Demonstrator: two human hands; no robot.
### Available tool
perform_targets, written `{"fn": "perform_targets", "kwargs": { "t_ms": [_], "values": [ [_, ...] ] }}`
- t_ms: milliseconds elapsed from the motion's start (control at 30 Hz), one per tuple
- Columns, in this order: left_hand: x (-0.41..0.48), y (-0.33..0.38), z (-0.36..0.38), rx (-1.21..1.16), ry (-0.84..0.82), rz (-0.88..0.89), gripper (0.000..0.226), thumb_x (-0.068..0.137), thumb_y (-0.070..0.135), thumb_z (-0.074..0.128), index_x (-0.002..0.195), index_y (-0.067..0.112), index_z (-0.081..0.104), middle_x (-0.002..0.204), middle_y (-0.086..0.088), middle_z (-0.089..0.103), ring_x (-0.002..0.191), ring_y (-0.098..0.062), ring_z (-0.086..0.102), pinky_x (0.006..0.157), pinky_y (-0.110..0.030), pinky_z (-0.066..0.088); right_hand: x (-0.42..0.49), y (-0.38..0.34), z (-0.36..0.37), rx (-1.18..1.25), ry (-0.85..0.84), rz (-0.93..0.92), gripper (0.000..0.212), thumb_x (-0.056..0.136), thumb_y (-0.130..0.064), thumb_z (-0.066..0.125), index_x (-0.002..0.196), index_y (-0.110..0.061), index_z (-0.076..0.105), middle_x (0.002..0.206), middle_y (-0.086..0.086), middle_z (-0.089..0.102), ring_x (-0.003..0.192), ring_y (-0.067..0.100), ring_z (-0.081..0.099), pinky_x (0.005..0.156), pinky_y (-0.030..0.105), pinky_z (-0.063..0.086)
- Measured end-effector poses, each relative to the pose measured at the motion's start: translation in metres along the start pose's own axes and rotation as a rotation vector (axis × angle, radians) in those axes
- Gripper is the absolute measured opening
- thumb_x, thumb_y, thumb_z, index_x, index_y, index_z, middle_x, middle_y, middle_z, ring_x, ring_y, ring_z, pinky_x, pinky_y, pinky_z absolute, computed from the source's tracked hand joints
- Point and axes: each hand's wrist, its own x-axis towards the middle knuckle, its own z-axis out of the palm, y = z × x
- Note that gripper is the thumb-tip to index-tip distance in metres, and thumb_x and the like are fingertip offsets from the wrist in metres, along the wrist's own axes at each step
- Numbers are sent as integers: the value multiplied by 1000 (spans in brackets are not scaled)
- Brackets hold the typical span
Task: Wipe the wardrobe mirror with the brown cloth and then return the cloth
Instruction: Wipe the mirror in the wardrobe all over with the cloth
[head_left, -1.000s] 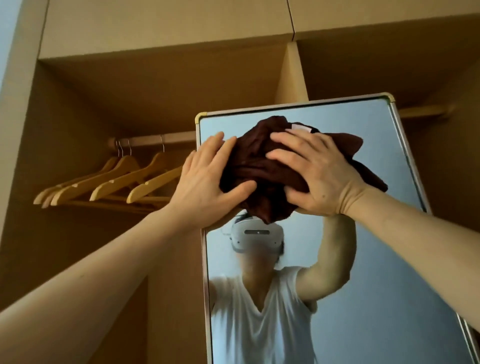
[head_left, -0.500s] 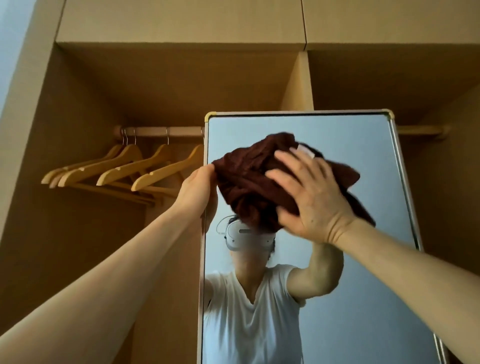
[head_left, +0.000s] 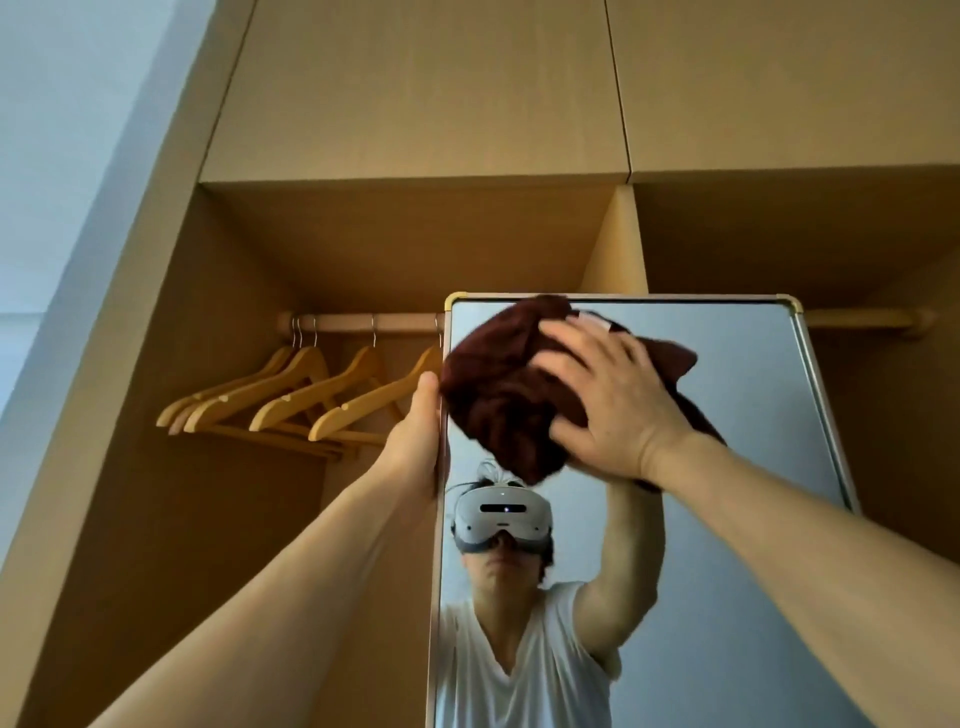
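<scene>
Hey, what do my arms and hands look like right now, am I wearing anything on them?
Both forearms are bare up to the left hand and right hand: no gloves, watch or rings show. The mirror reflects a white short-sleeved V-neck T-shirt, its sleeve ending at the upper arm, and a white headset.

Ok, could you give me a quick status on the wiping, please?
Left hand grips mirror left edge. Right hand presses brown cloth near top. Wooden hangers apart, off left.
</scene>
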Motion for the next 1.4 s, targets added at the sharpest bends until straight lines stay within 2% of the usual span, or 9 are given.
{"fn": "perform_targets", "kwargs": {
  "t_ms": [167, 367, 500, 667, 833, 1000, 1267, 1333, 1400],
  "values": [
    [2, -6, 4, 92, 81, 64, 68, 94, 61, 29, 128, 8, 55, 125, -16, 61, 113, -31, 58, 104, -47, 41, 45, -35, 4, 43, -71, 326, 68, 70, -48, 55, 131, -22, 37, 152, 6, 17, 140, 34, 10, 108, 58, 18],
    [-1, -9, 7, -50, 9, 321, 50, 99, 52, 21, 125, 24, 54, 118, 5, 59, 95, 2, 57, 80, -15, 47, 34, -74, 31, 40, 46, 245, 69, 83, -61, 48, 137, -20, 34, 157, 9, 12, 144, 33, 0, 111, 58, 6],
    [0, -10, 6, 65, 10, 202, 78, 86, 73, 23, 140, 21, 43, 141, -2, 47, 125, -20, 47, 109, -40, 33, 66, -47, 19, 63, 1, 182, 61, 81, -55, 55, 132, -25, 39, 152, 1, 21, 142, 25, 11, 110, 54, 14],
    [15, -17, 7, 325, 179, 180, 38, 99, 44, 35, 95, 11, 54, 78, -4, 56, 67, -17, 53, 63, -28, 43, 120, -52, -1, 12, -82, 230, 68, 74, -62, 56, 129, -24, 41, 129, 3, 51, 121, 32, 43, 100, 54, 26],
    [21, -19, 3, 414, 146, 195, 34, 100, 38, 35, 91, 10, 53, 73, -6, 53, 74, -23, 54, 73, -34, 44, 147, -24, -22, 239, -232, 323, 62, 73, -67, 54, 122, -29, 45, 101, 0, 53, 86, 27, 51, 74, 36, 38],
    [12, -6, 2, 364, 84, 117, 32, 100, 38, 37, 89, 11, 51, 72, -9, 48, 72, -25, 48, 68, -34, 39, 99, 44, -32, 132, -181, 457, 49, 72, -70, 48, 103, -32, 47, 96, -1, 58, 79, 27, 52, 71, 34, 39],
    [2, 8, -6, 687, 109, 175, 33, 96, 43, 48, 94, 12, 60, 79, -2, 62, 72, -14, 61, 68, -24, 52, 131, -14, -15, 201, -143, 299, 58, 78, -62, 54, 122, -26, 46, 114, 4, 58, 109, 31, 50, 90, 44, 33],
    [0, 21, -6, 750, 118, 220, 41, 88, 51, 55, 114, 19, 50, 101, 2, 62, 82, -11, 62, 64, -21, 53, 127, -12, -13, 280, -138, 277, 62, 80, -59, 55, 130, -25, 41, 117, 3, 57, 110, 29, 48, 89, 43, 34],
    [7, 42, -11, 676, 158, 367, 76, 80, 58, 62, 142, 27, 29, 133, -1, 50, 104, -14, 57, 77, -24, 50, 120, -4, -16, 355, -138, 253, 62, 80, -58, 56, 130, -26, 40, 112, 1, 57, 105, 26, 50, 88, 41, 36]
  ]
}}
